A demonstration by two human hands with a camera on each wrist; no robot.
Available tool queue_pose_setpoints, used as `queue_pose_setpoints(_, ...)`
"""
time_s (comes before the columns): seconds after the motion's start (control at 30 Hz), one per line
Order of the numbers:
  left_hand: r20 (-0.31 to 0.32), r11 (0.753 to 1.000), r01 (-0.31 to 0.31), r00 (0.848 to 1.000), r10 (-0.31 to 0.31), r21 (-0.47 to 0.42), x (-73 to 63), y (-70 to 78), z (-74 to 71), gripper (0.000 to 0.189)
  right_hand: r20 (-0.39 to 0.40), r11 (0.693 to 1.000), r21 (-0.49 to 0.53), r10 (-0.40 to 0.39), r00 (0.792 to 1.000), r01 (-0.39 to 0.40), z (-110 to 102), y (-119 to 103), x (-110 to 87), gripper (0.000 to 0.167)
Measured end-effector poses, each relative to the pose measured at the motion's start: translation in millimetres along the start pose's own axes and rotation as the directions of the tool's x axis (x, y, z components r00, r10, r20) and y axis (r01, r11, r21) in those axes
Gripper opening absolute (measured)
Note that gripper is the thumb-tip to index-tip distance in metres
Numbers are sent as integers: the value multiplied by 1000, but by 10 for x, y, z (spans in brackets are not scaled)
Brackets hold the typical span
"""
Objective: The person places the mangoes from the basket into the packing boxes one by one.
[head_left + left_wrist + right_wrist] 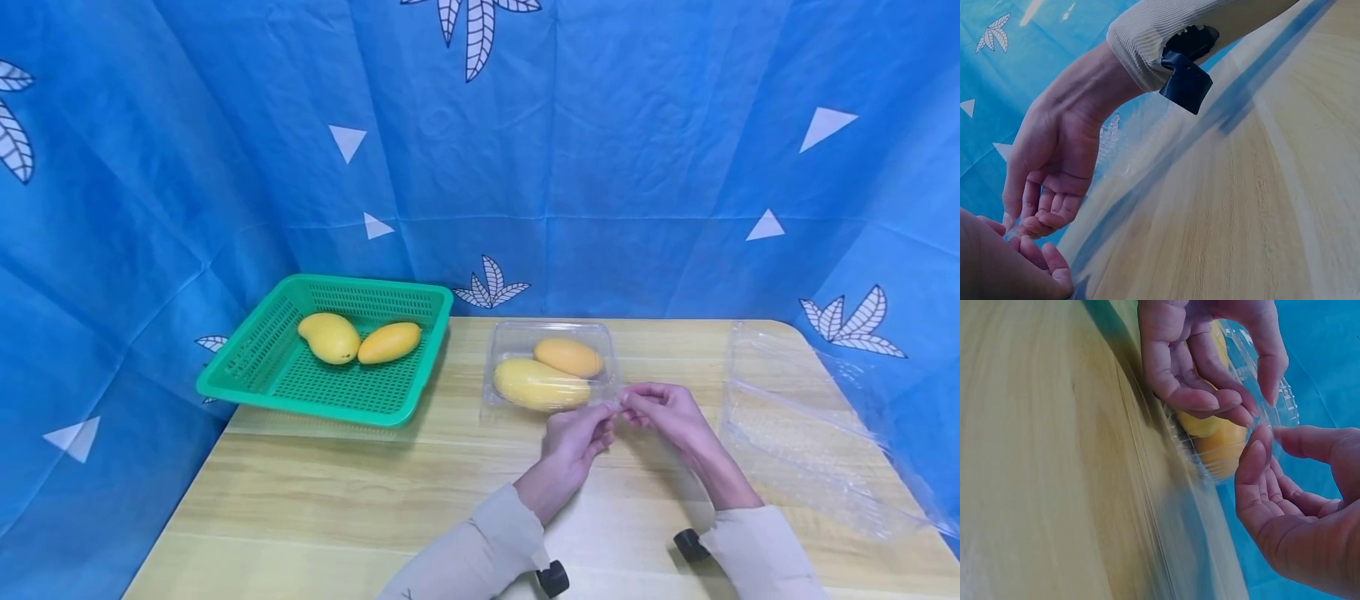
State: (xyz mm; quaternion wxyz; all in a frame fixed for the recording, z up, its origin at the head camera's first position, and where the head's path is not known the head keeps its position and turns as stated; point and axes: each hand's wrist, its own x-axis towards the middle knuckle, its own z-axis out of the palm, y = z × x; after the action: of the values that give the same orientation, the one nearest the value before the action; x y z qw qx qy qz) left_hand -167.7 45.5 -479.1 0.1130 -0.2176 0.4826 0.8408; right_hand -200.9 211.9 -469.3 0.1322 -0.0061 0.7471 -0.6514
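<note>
Clear box, yellow fruit: head, right wrist | pinching hands: all views

Glossy clear plastic container

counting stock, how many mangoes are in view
4: a plump mango and a slimmer mango in the green basket; a yellow mango and an orange mango in the clear plastic box.
</note>
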Motion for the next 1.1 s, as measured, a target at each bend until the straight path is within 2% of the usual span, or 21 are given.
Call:
queue_pose_setpoints(0.37, -10, 998, 21, 1000, -21, -64, 29, 5, 24, 15, 16, 1000, 26, -3, 1000, 3, 18, -37, 34, 41)
queue_pose_setpoints(0.57, -27, 996, 42, 999, -45, -84, 47, 5, 40, 15, 5, 1000, 4, 14, 1000, -14, 30, -39, 54, 40)
queue_pose_setpoints(0.83, -62, 995, 41, 997, -47, -95, 48, 13, 79, 15, -8, 1000, -12, 16, 1000, -16, 29, -33, 76, 38)
queue_pose_setpoints(1.1, -19, 993, 48, 999, -50, -108, 61, 19, 54, 16, -14, 1000, -22, 8, 1000, -8, 12, -37, 88, 38)
